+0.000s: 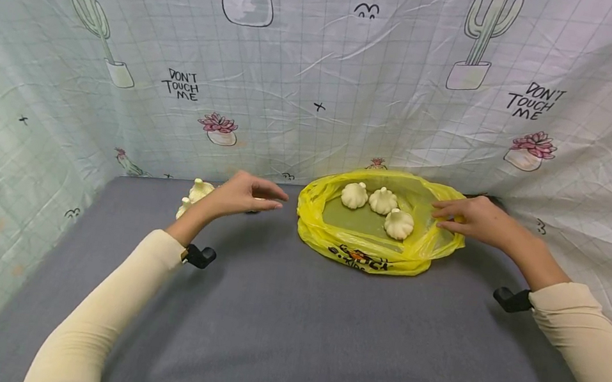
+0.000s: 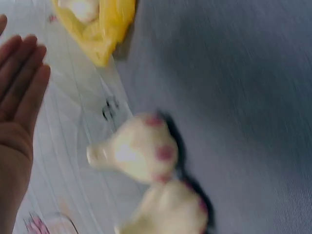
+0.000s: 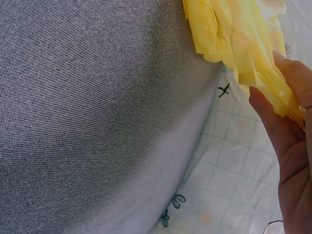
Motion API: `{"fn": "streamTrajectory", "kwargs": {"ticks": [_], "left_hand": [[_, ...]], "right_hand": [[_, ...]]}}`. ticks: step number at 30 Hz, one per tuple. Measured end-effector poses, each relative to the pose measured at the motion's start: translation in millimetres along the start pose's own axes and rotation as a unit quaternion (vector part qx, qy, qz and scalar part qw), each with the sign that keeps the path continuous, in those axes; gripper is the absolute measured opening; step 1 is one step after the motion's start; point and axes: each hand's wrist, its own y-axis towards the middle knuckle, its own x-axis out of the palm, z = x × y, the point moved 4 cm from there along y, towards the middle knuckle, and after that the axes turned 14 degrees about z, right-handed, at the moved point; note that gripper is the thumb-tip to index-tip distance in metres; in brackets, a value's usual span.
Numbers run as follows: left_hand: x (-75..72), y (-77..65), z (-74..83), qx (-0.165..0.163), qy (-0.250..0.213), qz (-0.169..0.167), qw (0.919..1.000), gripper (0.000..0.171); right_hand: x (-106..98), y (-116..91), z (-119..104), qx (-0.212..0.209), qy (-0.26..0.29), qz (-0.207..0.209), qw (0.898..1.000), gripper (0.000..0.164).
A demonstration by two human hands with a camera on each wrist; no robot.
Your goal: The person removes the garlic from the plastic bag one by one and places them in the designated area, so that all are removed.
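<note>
A yellow plastic bag [image 1: 358,256] lies with its mouth spread wide on the grey table, and three pale garlic bulbs [image 1: 399,224] rest inside it. My right hand [image 1: 473,216] holds the bag's right edge, its thumb and fingers on either side of the thin plastic [image 3: 243,48]. Left of the bag, my left hand [image 1: 247,195] hovers with fingers extended and nothing in it. Below that hand, more garlic bulbs [image 1: 200,190] sit at the table's back left, partly hidden by the wrist. The left wrist view shows two, one garlic bulb [image 2: 141,148] having pinkish spots.
A pale curtain [image 1: 321,77] printed with cacti hangs directly behind the table and along its sides. The grey tabletop [image 1: 322,335] stretches from the bag towards me. Each wrist wears a black camera mount [image 1: 200,256].
</note>
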Motion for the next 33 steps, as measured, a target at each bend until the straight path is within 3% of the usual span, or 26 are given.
{"fn": "streamTrajectory", "kwargs": {"ticks": [4,11,21,33], "left_hand": [[19.3,9.1,10.3,0.012,0.013,0.017,0.9997,0.027],[53.2,25.6,35.6,0.019,-0.005,0.028,0.9994,0.03],[101.2,42.0,61.7,0.049,-0.001,0.016,0.9987,0.029],[137.3,67.8,78.4,0.009,-0.045,0.0,0.9989,0.038]], "right_hand": [[-0.2,0.8,0.1,-0.002,-0.001,-0.002,1.0,0.025],[-1.2,0.9,-0.2,-0.002,0.001,0.004,1.0,0.025],[0.2,0.6,-2.1,0.006,0.004,0.0,1.0,0.026],[0.8,0.3,-3.4,0.013,0.009,0.006,1.0,0.025]]}}
